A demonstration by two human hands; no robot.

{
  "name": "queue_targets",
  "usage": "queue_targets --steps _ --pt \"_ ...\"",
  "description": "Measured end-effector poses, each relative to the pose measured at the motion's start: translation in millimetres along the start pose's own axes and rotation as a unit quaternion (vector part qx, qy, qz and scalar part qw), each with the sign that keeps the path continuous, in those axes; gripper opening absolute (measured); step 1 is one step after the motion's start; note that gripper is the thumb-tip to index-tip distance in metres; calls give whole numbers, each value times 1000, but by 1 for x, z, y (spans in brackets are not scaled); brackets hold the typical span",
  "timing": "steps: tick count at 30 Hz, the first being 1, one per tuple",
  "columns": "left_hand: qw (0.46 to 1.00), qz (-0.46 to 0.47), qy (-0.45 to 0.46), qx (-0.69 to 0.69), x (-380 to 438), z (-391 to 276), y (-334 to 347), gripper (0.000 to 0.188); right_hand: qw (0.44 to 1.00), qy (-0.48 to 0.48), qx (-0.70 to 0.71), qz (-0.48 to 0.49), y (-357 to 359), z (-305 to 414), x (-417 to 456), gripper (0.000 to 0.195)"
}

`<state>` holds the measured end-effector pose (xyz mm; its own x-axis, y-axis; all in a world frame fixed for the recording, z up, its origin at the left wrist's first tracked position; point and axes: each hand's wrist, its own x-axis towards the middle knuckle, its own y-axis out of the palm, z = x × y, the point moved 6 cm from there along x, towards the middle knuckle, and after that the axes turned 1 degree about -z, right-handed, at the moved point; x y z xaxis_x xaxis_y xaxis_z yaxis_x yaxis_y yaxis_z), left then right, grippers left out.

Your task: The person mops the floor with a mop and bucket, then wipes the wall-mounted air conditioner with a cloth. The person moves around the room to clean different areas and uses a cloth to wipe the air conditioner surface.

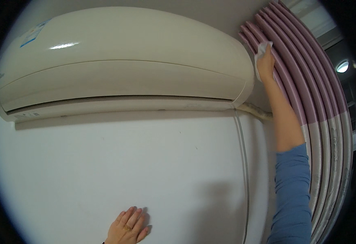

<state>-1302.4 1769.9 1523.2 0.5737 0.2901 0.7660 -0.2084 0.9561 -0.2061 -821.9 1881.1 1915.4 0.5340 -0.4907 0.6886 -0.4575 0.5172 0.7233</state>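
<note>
My right hand point(266, 65) is raised at the upper right and grips a crumpled white cloth or tissue point(262, 50). It is beside the right end of a cream wall-mounted air conditioner point(129, 39), against or just in front of the mauve part of a pleated curtain point(294, 67); whether the cloth touches the unit I cannot tell. Lower down, my left hand point(127, 225) rests palm-down on the white wall point(135, 164), holding nothing. A ring is on one finger. The air conditioner's outlet slot point(120, 98) shows as a dark gap along its lower front.
From the unit's lower right corner a grey cable point(245, 167) runs down the wall. A wrapped pipe point(254, 110) leaves the same corner towards the curtain. The curtain's lower part point(330, 170) is silvery grey. A blue label point(35, 33) sits at the unit's upper left. Beyond the curtain is dark window glass point(347, 82) with a bright reflection.
</note>
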Motion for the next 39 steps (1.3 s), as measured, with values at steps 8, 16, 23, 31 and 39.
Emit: queue_targets --steps 8,16,23,31,39 --pt "999 -25 2 -20 -7 5 2 57 887 119 423 144 26 254 5 53" --pt "998 -30 1 -53 -1 -2 3 59 893 67 325 303 54 415 -25 48" --pt "998 -26 -9 -57 -4 -2 -4 59 874 -127 224 412 108 430 -17 52" --pt "999 -30 1 -45 -1 -3 -5 59 876 -144 204 413 123 382 -6 53" --pt "999 -18 0 -44 -2 -4 -5 61 885 -89 184 419 127 310 8 52"
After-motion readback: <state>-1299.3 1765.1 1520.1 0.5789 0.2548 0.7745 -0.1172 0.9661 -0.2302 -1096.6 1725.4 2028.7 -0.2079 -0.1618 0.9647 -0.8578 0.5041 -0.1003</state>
